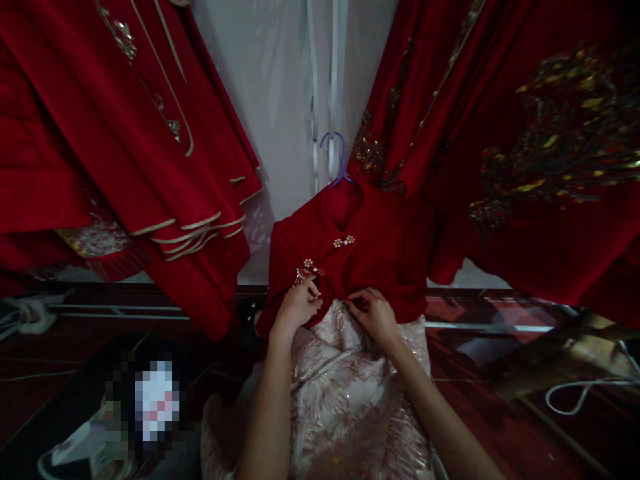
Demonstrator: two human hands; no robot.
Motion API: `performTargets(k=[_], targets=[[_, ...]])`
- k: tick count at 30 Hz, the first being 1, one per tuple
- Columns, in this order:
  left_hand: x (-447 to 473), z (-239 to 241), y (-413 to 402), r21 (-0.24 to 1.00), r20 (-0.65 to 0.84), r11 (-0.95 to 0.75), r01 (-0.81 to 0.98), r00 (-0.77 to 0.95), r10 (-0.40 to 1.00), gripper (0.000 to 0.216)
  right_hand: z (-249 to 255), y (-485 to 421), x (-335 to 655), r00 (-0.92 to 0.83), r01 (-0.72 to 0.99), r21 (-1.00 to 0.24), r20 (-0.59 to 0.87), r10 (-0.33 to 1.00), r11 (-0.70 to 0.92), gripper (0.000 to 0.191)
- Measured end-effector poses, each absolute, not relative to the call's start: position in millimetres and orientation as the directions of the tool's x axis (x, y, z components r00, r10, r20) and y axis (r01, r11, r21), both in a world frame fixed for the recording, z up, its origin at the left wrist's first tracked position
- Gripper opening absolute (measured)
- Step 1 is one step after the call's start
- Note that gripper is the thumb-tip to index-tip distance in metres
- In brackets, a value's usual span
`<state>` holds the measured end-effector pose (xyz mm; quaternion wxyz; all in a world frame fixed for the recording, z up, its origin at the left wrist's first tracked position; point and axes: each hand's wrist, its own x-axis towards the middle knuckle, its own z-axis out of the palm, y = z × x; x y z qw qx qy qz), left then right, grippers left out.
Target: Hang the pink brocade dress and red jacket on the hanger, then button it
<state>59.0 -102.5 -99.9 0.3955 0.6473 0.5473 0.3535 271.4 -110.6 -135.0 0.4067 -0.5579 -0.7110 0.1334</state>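
Note:
A red jacket [385, 233] lies spread in front of me on a purple hanger [343, 157], its hem over pale brocade fabric [345, 387] with a gold and pink pattern. Beaded flower fasteners [344, 241] sit below its neckline, and a second beaded ornament [306, 272] with dangling strands is lower left. My left hand [301, 305] is closed on the jacket just under that ornament, fingers curled in. Opposite it, my right hand [375, 313] pinches the jacket's front hem near the middle. Whether anything small is between those fingertips is too dark to tell.
Red garments with pale piping [200, 200] hang at left, and others with gold sequin embroidery [560, 147] at right. A white curtain [270, 100] and metal poles [336, 80] stand behind. A blurred-out lit screen [157, 400] is at lower left, a white cable [575, 400] at right.

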Motion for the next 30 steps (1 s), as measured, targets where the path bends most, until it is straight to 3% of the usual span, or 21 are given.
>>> performTargets(k=[4, 8, 15, 23, 30], targets=[[51, -95, -103, 0.944, -0.019, -0.085, 0.319, 0.31, 0.951, 0.011, -121, -116, 266, -0.146, 0.439, -0.834, 0.3, 0.943, 0.334, 0.016], [44, -95, -100, 0.941, -0.01, -0.084, 0.328, 0.277, 0.961, 0.012, -106, -123, 254, -0.212, 0.321, -0.883, 0.284, 0.935, 0.342, 0.021], [42, -102, -95, 0.898, 0.05, -0.172, 0.405, 0.294, 0.954, 0.008, -111, -116, 231, -0.192, 0.42, -0.81, 0.362, 0.912, 0.41, 0.014], [45, -111, -91, 0.922, 0.003, -0.098, 0.375, 0.246, 0.969, 0.02, -112, -111, 224, -0.22, 0.461, -0.767, 0.389, 0.895, 0.446, 0.012], [46, -110, -89, 0.881, 0.053, -0.129, 0.455, 0.175, 0.983, 0.015, -115, -109, 219, -0.162, 0.494, -0.74, 0.437, 0.885, 0.456, 0.012]])
